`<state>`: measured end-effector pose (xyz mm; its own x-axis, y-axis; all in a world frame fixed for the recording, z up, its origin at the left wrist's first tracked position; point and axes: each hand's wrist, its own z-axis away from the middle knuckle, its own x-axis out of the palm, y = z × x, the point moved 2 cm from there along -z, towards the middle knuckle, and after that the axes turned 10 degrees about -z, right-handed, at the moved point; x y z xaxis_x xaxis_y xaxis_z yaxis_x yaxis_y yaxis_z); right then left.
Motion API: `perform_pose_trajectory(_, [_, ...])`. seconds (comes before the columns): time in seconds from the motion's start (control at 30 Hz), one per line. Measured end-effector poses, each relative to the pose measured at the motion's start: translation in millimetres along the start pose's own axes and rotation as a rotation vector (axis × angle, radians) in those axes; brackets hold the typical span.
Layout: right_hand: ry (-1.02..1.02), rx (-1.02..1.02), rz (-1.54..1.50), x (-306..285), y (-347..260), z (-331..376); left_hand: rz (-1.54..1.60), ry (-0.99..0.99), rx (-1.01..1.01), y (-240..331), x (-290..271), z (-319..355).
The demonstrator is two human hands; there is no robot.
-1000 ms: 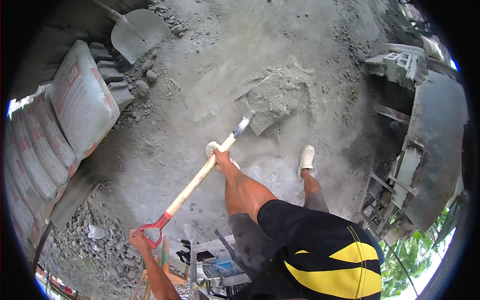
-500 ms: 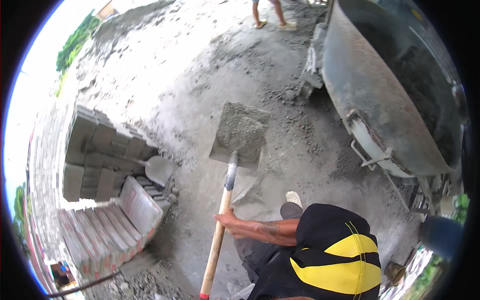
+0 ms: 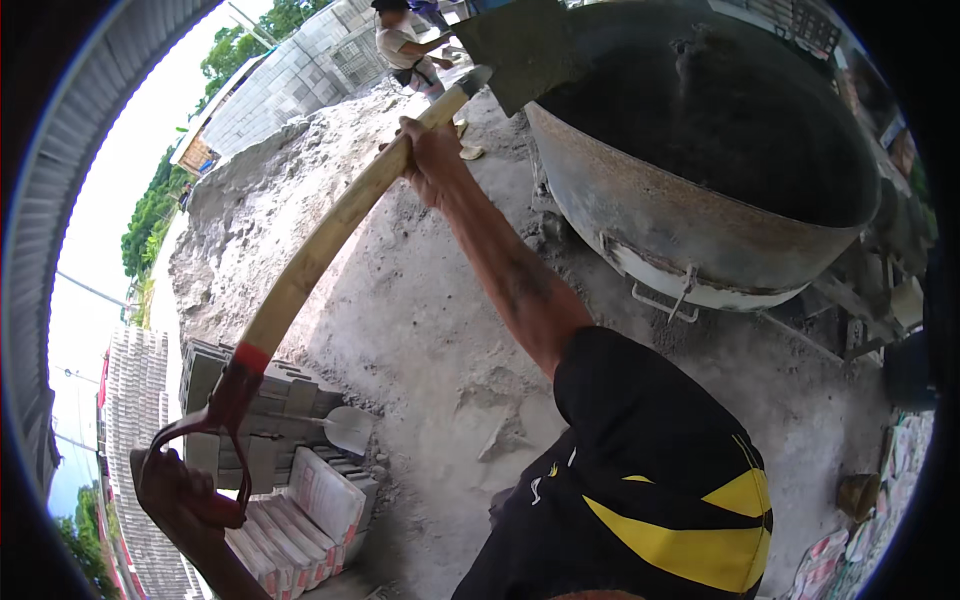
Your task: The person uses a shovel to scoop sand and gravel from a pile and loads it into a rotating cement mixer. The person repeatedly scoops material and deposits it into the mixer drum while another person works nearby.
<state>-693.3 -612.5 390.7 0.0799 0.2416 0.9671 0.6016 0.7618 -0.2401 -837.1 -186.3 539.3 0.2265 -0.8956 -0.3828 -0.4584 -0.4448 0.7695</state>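
Note:
A shovel point(image 3: 325, 235) with a pale wooden shaft and a red and dark D-shaped handle stretches diagonally across the view. My left hand point(image 3: 180, 495) is closed around the D-handle's grip at the lower left. Farther up, my right hand point(image 3: 436, 160) wraps the shaft near the blade, with that arm stretched out. The dark, flat shovel blade point(image 3: 512, 52) is raised at the left rim of a large round metal drum point(image 3: 690, 225). No load shows on the blade's visible face. Dark grey material fills the shadowed inside of the drum.
A large grey sand heap point(image 3: 265, 190) rises beyond the drum's left. Near it stands another person point(image 3: 408, 48). Stacked concrete blocks point(image 3: 300, 400), paper sacks point(image 3: 325, 500) and a second shovel's blade point(image 3: 349, 429) lie at left. A dark bucket point(image 3: 908, 370) stands at right.
The shovel has swung up from the ground to the drum's rim. Its grey load no longer shows on the blade. My left hand has come into view on the handle.

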Motion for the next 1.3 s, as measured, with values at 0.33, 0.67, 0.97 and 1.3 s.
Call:
perform_pose_trajectory(0.33, [0.151,0.045,0.672,-157,-174,-53,-0.056,-0.254,0.981,-9,210,122])
perform_pose_trajectory(0.67, [0.035,0.111,0.891,-173,-78,-16,-0.004,-0.023,0.728,-127,170,167])
perform_pose_trajectory(0.97, [-0.212,0.531,0.950,-199,82,178,0.586,0.662,-0.693,-211,110,506])
perform_pose_trajectory(1.3, [0.043,1.624,1.578,-602,121,615,0.060,1.308,-1.735,-69,169,897])
